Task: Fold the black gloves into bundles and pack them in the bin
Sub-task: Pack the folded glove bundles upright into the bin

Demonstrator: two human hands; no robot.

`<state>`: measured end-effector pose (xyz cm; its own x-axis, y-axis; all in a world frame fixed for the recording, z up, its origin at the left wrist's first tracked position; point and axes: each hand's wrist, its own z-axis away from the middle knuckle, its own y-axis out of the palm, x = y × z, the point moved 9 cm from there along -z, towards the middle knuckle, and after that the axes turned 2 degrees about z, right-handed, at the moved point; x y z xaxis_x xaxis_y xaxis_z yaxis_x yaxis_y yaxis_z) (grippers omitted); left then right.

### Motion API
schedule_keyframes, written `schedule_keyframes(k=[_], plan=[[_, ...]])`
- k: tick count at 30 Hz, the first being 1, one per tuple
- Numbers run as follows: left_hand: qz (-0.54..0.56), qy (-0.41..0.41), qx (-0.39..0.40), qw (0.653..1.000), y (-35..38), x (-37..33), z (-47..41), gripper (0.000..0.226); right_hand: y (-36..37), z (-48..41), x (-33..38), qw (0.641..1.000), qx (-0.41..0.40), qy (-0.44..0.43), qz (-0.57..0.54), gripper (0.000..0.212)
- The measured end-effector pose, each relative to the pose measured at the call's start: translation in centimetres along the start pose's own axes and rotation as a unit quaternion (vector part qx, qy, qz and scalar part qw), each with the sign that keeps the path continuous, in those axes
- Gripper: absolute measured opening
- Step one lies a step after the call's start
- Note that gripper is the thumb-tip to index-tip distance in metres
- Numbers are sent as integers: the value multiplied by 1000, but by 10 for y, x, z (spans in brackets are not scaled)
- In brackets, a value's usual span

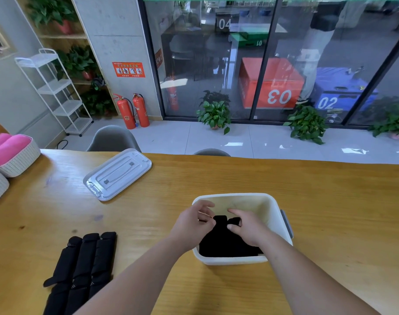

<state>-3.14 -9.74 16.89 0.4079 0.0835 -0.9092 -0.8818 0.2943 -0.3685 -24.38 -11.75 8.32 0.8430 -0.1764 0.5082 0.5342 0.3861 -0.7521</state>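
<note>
A white plastic bin [273, 208] stands on the wooden table in front of me, with black folded gloves [225, 244] lying in its near half. Both my hands are over the bin. My left hand [194, 223] has its fingers curled at the left edge of the top black bundle. My right hand [248, 226] pinches the bundle's upper right part between thumb and fingers. Several more black gloves [80, 269] lie flat side by side on the table at the lower left.
The bin's clear lid [117, 173] lies on the table to the upper left. White woven baskets [19, 160] with pink cloth stand at the far left edge. Grey chairs [113, 138] sit behind the table.
</note>
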Motion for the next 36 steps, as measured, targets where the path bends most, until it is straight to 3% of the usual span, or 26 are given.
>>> schedule_keyframes(k=[5,11,18,22,29,36], plan=[[25,3,-67,997,-41,7,10,35,-25,8,57,996,-50,-46,-52,58],[22,-30,-130,991,-93,46,44,33,-16,23,146,989,-52,-116,-78,52],[-3,-121,-173,977,-146,130,109,33,52,26,236,983,17,-174,-57,45],[-28,-170,-191,966,-171,172,147,36,103,24,267,979,61,-192,-11,52],[-62,-225,-222,947,-211,220,185,47,189,25,293,972,167,-159,41,59],[-80,-226,-221,945,-235,233,177,59,234,21,315,967,208,-133,63,66]])
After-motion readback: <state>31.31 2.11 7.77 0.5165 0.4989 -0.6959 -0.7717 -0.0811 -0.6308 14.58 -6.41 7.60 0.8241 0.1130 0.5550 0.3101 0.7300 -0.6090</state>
